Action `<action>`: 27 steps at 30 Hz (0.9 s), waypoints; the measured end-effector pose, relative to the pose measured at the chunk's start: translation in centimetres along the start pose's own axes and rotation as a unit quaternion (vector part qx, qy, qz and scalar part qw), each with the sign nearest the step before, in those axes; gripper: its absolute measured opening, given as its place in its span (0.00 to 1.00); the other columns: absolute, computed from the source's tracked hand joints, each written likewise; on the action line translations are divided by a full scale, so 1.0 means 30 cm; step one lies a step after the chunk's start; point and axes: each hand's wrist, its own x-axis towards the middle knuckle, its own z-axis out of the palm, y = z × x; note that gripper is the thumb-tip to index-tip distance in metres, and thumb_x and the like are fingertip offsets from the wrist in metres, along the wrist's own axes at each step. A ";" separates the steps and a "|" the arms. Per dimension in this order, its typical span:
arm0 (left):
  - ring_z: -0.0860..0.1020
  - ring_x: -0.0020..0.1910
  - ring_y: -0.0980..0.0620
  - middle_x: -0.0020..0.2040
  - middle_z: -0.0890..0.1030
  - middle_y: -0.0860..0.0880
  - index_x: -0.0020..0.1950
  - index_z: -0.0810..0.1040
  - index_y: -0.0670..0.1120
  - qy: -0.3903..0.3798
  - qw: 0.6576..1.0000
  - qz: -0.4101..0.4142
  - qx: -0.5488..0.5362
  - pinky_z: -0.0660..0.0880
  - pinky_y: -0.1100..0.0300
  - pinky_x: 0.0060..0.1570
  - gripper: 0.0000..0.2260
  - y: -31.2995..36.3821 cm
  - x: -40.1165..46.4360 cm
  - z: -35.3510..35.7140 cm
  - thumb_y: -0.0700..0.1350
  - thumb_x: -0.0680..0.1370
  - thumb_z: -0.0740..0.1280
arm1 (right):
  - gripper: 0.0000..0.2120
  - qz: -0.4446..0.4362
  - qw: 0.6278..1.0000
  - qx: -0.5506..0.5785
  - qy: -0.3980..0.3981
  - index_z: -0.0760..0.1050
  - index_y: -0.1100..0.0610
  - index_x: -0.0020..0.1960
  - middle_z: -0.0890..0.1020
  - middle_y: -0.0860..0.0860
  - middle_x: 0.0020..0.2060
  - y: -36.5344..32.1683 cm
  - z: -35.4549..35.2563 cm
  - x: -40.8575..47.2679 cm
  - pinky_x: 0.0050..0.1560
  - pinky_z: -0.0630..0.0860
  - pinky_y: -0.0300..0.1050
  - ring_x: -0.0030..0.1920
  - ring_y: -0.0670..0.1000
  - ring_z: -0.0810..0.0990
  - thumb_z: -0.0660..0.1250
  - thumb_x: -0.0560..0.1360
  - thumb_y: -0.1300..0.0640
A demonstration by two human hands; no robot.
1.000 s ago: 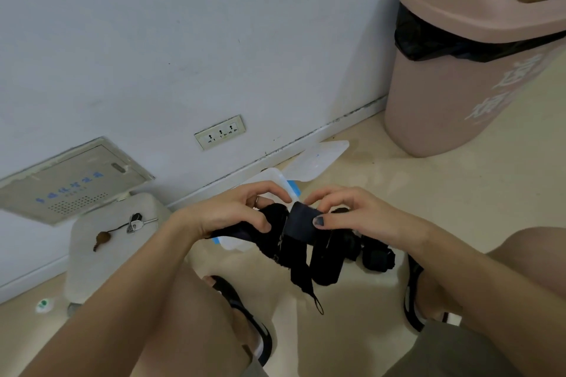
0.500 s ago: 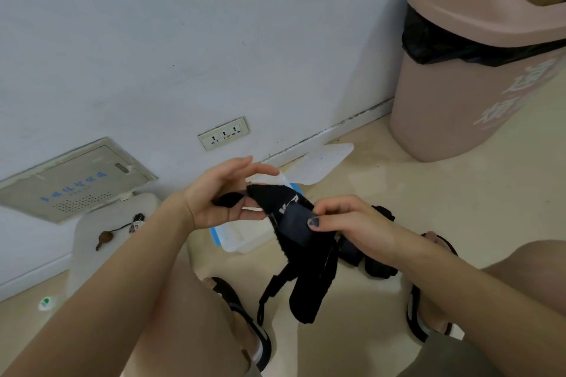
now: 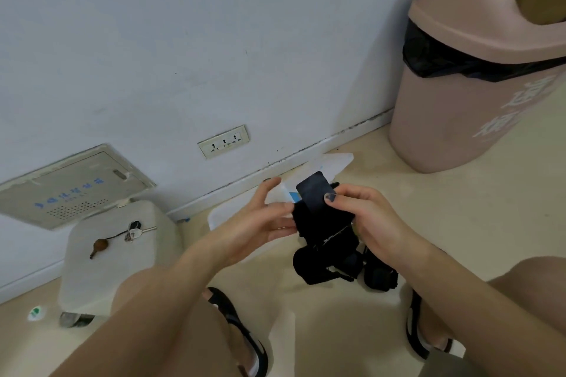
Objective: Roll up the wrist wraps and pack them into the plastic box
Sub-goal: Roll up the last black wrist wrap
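Observation:
My right hand [image 3: 367, 217] grips a black wrist wrap [image 3: 321, 217], thumb pressed on its flat tab end, which sticks up. The wrap's loose length hangs down in a bunch toward the floor. My left hand [image 3: 260, 220] is beside the wrap with fingers stretched out, fingertips touching its left edge. A second black wrap [image 3: 379, 275] lies rolled on the floor under my right wrist. The clear plastic box [image 3: 223, 214] sits on the floor behind my hands, mostly hidden. Its lid [image 3: 333, 162] lies by the wall.
A pink bin [image 3: 477, 86] with a black liner stands at the right. A white stool [image 3: 107, 254] with keys [image 3: 131, 232] on it is at the left, by the wall. My knees and sandalled feet frame the floor space below my hands.
My left hand let go of the wrap and opened beside it. My right hand lifted the tab end up, and the hanging length gathered lower, nearer the floor.

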 end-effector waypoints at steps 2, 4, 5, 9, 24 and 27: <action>0.84 0.59 0.42 0.60 0.83 0.39 0.75 0.65 0.53 0.017 0.993 0.045 0.106 0.77 0.49 0.67 0.27 -0.026 0.002 0.013 0.41 0.80 0.71 | 0.10 -0.003 1.000 -0.010 0.005 0.82 0.69 0.51 0.85 0.61 0.45 0.009 0.001 0.004 0.45 0.80 0.40 0.45 0.54 0.85 0.68 0.81 0.61; 0.85 0.52 0.45 0.52 0.84 0.41 0.66 0.72 0.51 0.044 0.978 0.088 0.181 0.78 0.46 0.64 0.17 -0.040 0.013 0.015 0.41 0.80 0.71 | 0.09 -0.005 1.000 -0.020 0.006 0.83 0.67 0.51 0.86 0.60 0.45 0.018 0.006 0.004 0.46 0.80 0.40 0.46 0.53 0.85 0.68 0.80 0.61; 0.84 0.48 0.46 0.48 0.83 0.42 0.61 0.74 0.49 0.058 0.972 0.103 0.202 0.79 0.46 0.60 0.12 -0.044 0.016 0.016 0.40 0.80 0.71 | 0.09 -0.006 1.000 -0.024 0.006 0.83 0.66 0.50 0.86 0.60 0.45 0.023 0.007 0.004 0.47 0.79 0.41 0.46 0.53 0.85 0.68 0.81 0.61; 0.83 0.44 0.47 0.47 0.84 0.43 0.58 0.70 0.44 0.063 0.971 0.118 0.197 0.79 0.48 0.55 0.11 -0.033 0.012 0.026 0.35 0.81 0.69 | 0.10 -0.008 1.000 -0.022 0.018 0.83 0.66 0.51 0.85 0.64 0.49 0.030 0.006 0.013 0.54 0.78 0.48 0.49 0.55 0.84 0.69 0.81 0.59; 0.85 0.54 0.53 0.54 0.86 0.53 0.61 0.83 0.58 0.142 0.956 0.161 0.198 0.82 0.52 0.59 0.17 -0.047 0.033 0.034 0.37 0.84 0.65 | 0.10 -0.033 0.998 -0.018 0.041 0.82 0.63 0.58 0.86 0.60 0.55 0.004 -0.006 -0.001 0.61 0.79 0.53 0.56 0.60 0.85 0.65 0.83 0.58; 0.85 0.55 0.53 0.55 0.87 0.52 0.59 0.86 0.54 0.166 0.958 0.155 0.177 0.80 0.51 0.62 0.15 -0.039 0.033 0.030 0.36 0.83 0.65 | 0.09 -0.027 0.998 -0.008 0.051 0.81 0.63 0.53 0.85 0.56 0.46 0.000 -0.016 -0.002 0.51 0.77 0.47 0.47 0.54 0.84 0.65 0.83 0.58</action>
